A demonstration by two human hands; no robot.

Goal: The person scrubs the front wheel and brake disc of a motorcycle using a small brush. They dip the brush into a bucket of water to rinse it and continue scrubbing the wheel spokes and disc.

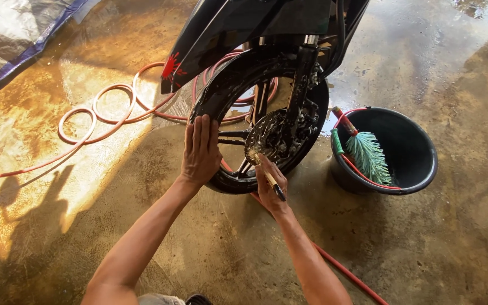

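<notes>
A black motorcycle front wheel (230,90) stands upright on the wet concrete floor, under a black fender (221,34) with a red splash mark. My left hand (200,149) lies flat with fingers together against the tyre's near side. My right hand (269,186) grips a small brush with a pale handle (272,182), its tip at the brake disc (266,138) near the hub. The fork leg (302,79) runs down to the axle.
A black bucket (419,169) stands right of the wheel, holding a green bristle brush (368,155). A reddish hose (108,107) coils on the floor at the left and runs under my right arm. A grey tarp (7,39) lies at the top left.
</notes>
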